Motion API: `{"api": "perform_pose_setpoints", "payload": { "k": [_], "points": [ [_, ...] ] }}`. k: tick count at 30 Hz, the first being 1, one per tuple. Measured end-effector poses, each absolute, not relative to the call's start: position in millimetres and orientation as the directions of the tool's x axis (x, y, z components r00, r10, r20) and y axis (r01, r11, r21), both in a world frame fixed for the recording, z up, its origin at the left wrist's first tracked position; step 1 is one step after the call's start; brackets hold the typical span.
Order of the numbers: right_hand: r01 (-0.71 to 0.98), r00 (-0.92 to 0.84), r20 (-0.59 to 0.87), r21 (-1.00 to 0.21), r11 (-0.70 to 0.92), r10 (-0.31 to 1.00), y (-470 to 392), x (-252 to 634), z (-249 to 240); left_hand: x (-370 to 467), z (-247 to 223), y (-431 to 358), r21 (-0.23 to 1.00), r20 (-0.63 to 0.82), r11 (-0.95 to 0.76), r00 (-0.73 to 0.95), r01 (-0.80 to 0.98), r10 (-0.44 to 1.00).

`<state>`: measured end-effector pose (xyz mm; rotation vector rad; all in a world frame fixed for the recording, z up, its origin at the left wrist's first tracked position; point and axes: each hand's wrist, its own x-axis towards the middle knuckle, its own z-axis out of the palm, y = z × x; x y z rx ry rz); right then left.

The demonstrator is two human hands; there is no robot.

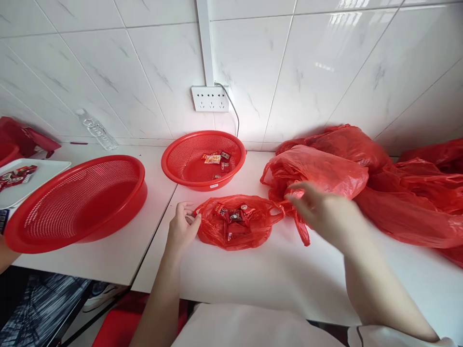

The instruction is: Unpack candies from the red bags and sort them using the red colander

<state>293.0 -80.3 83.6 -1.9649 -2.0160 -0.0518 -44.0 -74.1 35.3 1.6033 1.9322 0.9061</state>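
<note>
A thin red plastic bag (253, 238) lies with its mouth wide apart in front of me. Several small wrapped snacks (237, 217) show inside it. My left hand (183, 225) pinches the bag's left edge between thumb and fingers. My right hand (323, 212) hovers to the right of the bag, thumb and forefinger apart, slightly blurred. Just behind that hand rests a filled red plastic bag (325, 166), its gathered top and loose handle beside my fingers. Beyond the near bag stands a red mesh basket (173, 166) with several small snack packets (213, 158).
A larger red basket (133, 207) stands tilted on the left, near a white tray (54, 165) with snack packets. More red bags (415, 212) crowd the right side. A clear bottle (97, 130) lies by the wall. Another person's patterned clothing (47, 308) shows at lower left.
</note>
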Motion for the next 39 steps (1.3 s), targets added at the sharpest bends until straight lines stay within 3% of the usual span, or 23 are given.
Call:
{"api": "perform_pose_setpoints", "payload": {
  "k": [4, 8, 14, 17, 21, 24, 27, 29, 33, 36, 39],
  "points": [
    [1.000, -0.012, 0.007, 0.028, 0.012, 1.000, -89, 265, 40, -52, 32, -78, 0.700, -0.074, 0.244, -0.271, 0.671, 0.960],
    [0.992, 0.124, -0.038, 0.037, -0.123, 0.992, -83, 265, 17, -50, 28, -78, 0.711, -0.085, 0.216, -0.223, 0.669, 0.971],
    [0.994, -0.011, -0.112, -0.109, -0.001, 0.994, -76, 279, 31, -48, 57, -79, 0.745, 0.105, 0.056, -0.199, 0.665, 0.974],
    [0.933, -0.085, -0.102, -0.356, 0.043, 0.991, -73, 290, 59, -52, 83, -78, 0.806, 0.176, -0.027, -0.196, 0.591, 0.965],
    [0.612, -0.151, 0.051, -0.780, 0.134, 0.987, -68, 304, 106, -57, 115, -67, 0.960, 0.136, -0.097, -0.134, 0.263, 0.982],
    [0.253, -0.064, 0.283, -0.923, 0.290, 0.957, -62, 300, 132, -55, 140, -55, 0.987, 0.162, -0.162, -0.090, 0.005, 0.983],
    [0.020, 0.164, 0.475, -0.878, 0.478, 0.865, -55, 277, 146, -42, 162, -46, 0.956, 0.255, -0.260, -0.054, -0.135, 0.965],
    [0.060, 0.253, 0.560, -0.823, 0.565, 0.789, -51, 258, 151, -31, 172, -42, 0.929, 0.338, -0.335, -0.008, -0.156, 0.941],
    [0.166, 0.176, 0.654, -0.757, 0.632, 0.736, -50, 231, 156, -14, 175, -35, 0.910, 0.414, -0.400, 0.196, -0.110, 0.889],
    [0.102, 0.106, 0.631, -0.775, 0.623, 0.768, -50, 222, 155, -4, 168, -30, 0.938, 0.345, -0.336, 0.325, -0.084, 0.881],
    [0.092, 0.052, 0.606, -0.794, 0.601, 0.794, -50, 216, 150, 8, 163, -30, 0.980, 0.197, -0.165, 0.396, -0.113, 0.897]
  ]
}}
